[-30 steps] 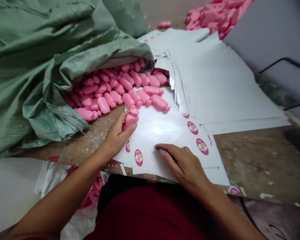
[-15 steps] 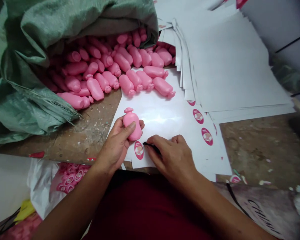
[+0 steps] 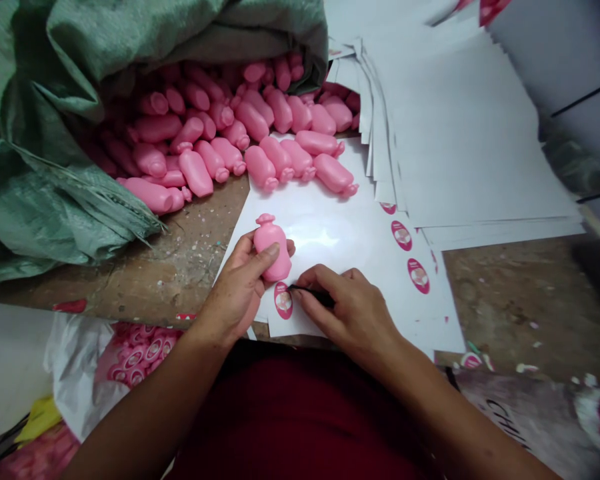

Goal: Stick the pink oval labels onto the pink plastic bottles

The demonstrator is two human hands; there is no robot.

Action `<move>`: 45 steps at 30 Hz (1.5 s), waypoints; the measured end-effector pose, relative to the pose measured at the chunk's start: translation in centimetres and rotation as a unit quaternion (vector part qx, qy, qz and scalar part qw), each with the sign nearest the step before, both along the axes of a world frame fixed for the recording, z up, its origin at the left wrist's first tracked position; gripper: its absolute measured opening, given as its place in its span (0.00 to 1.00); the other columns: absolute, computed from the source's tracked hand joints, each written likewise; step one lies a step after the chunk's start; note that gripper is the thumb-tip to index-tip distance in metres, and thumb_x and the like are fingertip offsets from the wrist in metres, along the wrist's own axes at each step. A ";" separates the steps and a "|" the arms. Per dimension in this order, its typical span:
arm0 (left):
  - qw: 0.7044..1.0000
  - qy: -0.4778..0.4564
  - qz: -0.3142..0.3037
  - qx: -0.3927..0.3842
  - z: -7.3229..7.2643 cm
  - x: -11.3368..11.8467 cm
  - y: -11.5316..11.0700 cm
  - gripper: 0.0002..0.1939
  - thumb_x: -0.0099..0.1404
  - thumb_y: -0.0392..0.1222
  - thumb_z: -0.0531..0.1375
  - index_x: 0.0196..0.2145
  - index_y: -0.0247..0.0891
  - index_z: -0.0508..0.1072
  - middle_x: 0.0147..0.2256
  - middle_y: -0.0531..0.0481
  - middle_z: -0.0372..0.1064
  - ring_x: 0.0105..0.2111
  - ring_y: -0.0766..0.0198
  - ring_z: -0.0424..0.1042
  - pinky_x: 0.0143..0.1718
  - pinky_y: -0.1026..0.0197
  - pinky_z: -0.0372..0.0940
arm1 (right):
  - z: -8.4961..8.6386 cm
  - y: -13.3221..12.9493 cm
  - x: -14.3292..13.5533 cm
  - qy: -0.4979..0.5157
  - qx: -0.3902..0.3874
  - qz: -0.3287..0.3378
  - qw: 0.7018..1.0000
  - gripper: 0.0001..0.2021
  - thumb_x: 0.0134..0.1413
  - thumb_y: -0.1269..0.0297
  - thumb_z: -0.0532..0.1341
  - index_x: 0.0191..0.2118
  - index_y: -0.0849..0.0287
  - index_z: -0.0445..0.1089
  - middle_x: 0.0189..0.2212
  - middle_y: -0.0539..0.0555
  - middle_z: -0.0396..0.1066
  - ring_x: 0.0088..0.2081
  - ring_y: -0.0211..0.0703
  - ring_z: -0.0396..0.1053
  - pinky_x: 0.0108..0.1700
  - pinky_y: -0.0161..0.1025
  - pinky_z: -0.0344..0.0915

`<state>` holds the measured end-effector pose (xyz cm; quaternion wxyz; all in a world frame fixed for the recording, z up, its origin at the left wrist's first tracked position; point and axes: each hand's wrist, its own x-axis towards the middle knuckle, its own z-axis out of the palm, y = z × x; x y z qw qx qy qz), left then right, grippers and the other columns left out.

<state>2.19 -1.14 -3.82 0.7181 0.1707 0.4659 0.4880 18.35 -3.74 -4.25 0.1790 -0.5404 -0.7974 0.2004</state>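
Note:
My left hand [image 3: 243, 283] is wrapped round a small pink plastic bottle [image 3: 273, 250], thumb across its front and neck pointing up. Just below the bottle's base lies an oval pink-and-white sticker [image 3: 283, 301] on a white sticker sheet [image 3: 330, 240]. My right hand [image 3: 350, 307] pinches a thin black pointed tool [image 3: 323, 295]; its tip touches or hovers at the sticker's upper right edge. Whether the tool has one prong or two cannot be made out. More oval stickers [image 3: 419, 275] remain along the sheet's right side.
Many pink bottles [image 3: 253, 120] spill from a green woven sack [image 3: 40, 120] at the back left. A stack of white sheets [image 3: 470, 133] lies at the right on the worn brown table [image 3: 510, 300]. A white plastic bag [image 3: 75, 367] of labelled pink bottles [image 3: 140, 353] stands below the left edge.
The view has shifted slightly, so most things sit a little further right. The black tool's tip has come closer to the oval sticker. Both hands keep their grips.

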 end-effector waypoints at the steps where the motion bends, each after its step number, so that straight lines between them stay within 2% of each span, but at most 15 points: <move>1: 1.000 0.000 0.004 -0.002 0.0 0.0 0.0 0.18 0.63 0.36 0.62 0.51 0.37 0.69 0.40 0.46 0.75 0.50 0.57 0.73 0.56 0.54 0.62 | 0.0 0.0 0.1 0.000 0.006 0.005 1.000 0.06 0.62 0.63 0.57 0.36 0.55 0.70 0.28 0.48 0.79 0.23 0.41 0.63 0.34 0.39 0.51; 5: 1.000 0.009 0.015 -0.011 0.1 0.1 0.0 0.15 0.65 0.35 0.61 0.49 0.36 0.69 0.38 0.46 0.75 0.47 0.57 0.74 0.54 0.54 0.63 | -0.2 -0.4 0.0 -0.039 0.059 0.002 0.998 0.09 0.63 0.65 0.54 0.34 0.57 0.70 0.25 0.49 0.78 0.21 0.39 0.62 0.36 0.42 0.49; 9: 1.000 0.012 0.013 -0.011 0.3 0.2 0.0 0.15 0.63 0.35 0.62 0.48 0.37 0.70 0.41 0.45 0.74 0.49 0.57 0.73 0.52 0.56 0.64 | -0.3 -0.2 -0.6 -0.057 0.052 0.003 0.997 0.09 0.63 0.62 0.56 0.33 0.57 0.70 0.23 0.51 0.76 0.22 0.39 0.61 0.37 0.43 0.48; 12: 1.000 0.017 0.017 -0.007 0.3 0.3 0.0 0.16 0.62 0.36 0.63 0.48 0.37 0.69 0.41 0.46 0.74 0.48 0.58 0.73 0.50 0.58 0.65 | 0.0 0.3 -0.7 -0.031 -0.008 -0.032 0.999 0.09 0.58 0.58 0.60 0.30 0.56 0.70 0.21 0.50 0.74 0.22 0.38 0.58 0.37 0.43 0.50; 14: 0.999 0.026 0.018 -0.009 0.3 0.3 0.0 0.16 0.62 0.36 0.62 0.48 0.37 0.69 0.38 0.47 0.75 0.44 0.60 0.75 0.48 0.59 0.66 | 0.5 0.7 -0.4 0.046 -0.098 -0.060 0.992 0.10 0.55 0.56 0.62 0.27 0.55 0.68 0.20 0.48 0.71 0.23 0.38 0.58 0.34 0.41 0.52; 16: 0.999 0.036 0.015 -0.006 0.2 0.3 0.0 0.17 0.61 0.35 0.62 0.48 0.38 0.68 0.35 0.49 0.75 0.41 0.61 0.75 0.47 0.58 0.66 | 1.2 1.1 0.1 0.168 -0.201 -0.080 0.962 0.12 0.53 0.53 0.63 0.26 0.55 0.66 0.20 0.47 0.67 0.23 0.37 0.58 0.30 0.38 0.53; 18: 0.999 0.045 0.013 0.003 0.2 0.3 -0.1 0.19 0.59 0.36 0.63 0.49 0.39 0.67 0.35 0.50 0.75 0.40 0.60 0.76 0.46 0.57 0.67 | 2.0 1.2 0.7 0.282 -0.264 -0.090 0.918 0.14 0.51 0.51 0.63 0.25 0.55 0.65 0.19 0.45 0.62 0.22 0.35 0.56 0.26 0.35 0.52; 20: 0.998 0.055 0.011 0.008 0.4 0.4 -0.3 0.20 0.58 0.36 0.64 0.49 0.39 0.67 0.36 0.50 0.75 0.40 0.59 0.76 0.46 0.57 0.67 | 2.7 1.4 1.0 0.351 -0.287 -0.089 0.887 0.14 0.51 0.52 0.64 0.26 0.56 0.66 0.19 0.44 0.60 0.22 0.34 0.54 0.25 0.34 0.52; 23: 0.998 0.068 -0.005 0.006 0.9 0.6 -0.7 0.20 0.58 0.37 0.65 0.48 0.40 0.67 0.38 0.50 0.75 0.40 0.60 0.77 0.45 0.57 0.68 | 3.2 1.6 1.0 0.396 -0.289 -0.076 0.868 0.11 0.52 0.55 0.65 0.29 0.56 0.70 0.22 0.46 0.64 0.24 0.34 0.58 0.27 0.34 0.56; 26: 0.999 0.028 -0.034 -0.001 1.6 0.8 -1.3 0.16 0.63 0.43 0.64 0.49 0.41 0.69 0.39 0.50 0.75 0.39 0.62 0.76 0.44 0.59 0.69 | 3.2 1.9 0.8 0.409 -0.278 -0.066 0.867 0.09 0.52 0.56 0.65 0.30 0.56 0.72 0.25 0.48 0.69 0.27 0.36 0.64 0.31 0.35 0.61; 29: 0.998 -0.043 -0.051 -0.019 2.1 1.1 -1.8 0.18 0.70 0.54 0.57 0.50 0.40 0.69 0.39 0.48 0.74 0.38 0.62 0.75 0.43 0.58 0.70 | 3.0 2.2 0.8 0.405 -0.282 -0.061 0.867 0.08 0.53 0.57 0.64 0.30 0.56 0.72 0.25 0.48 0.71 0.28 0.37 0.66 0.32 0.36 0.63; 34: 0.996 -0.067 -0.053 -0.029 2.5 1.4 -2.1 0.22 0.74 0.56 0.48 0.51 0.38 0.70 0.39 0.46 0.74 0.39 0.62 0.74 0.43 0.60 0.71 | 2.8 2.3 1.0 0.367 -0.280 -0.074 0.884 0.11 0.52 0.54 0.63 0.29 0.57 0.72 0.24 0.49 0.70 0.27 0.38 0.64 0.31 0.37 0.61; 45: 0.996 -0.062 -0.064 -0.012 2.7 1.1 -2.3 0.25 0.68 0.61 0.56 0.50 0.39 0.71 0.41 0.47 0.73 0.42 0.60 0.74 0.42 0.60 0.70 | 2.8 2.4 0.8 0.342 -0.293 -0.086 0.889 0.14 0.51 0.50 0.63 0.29 0.57 0.70 0.25 0.49 0.69 0.29 0.39 0.64 0.33 0.39 0.60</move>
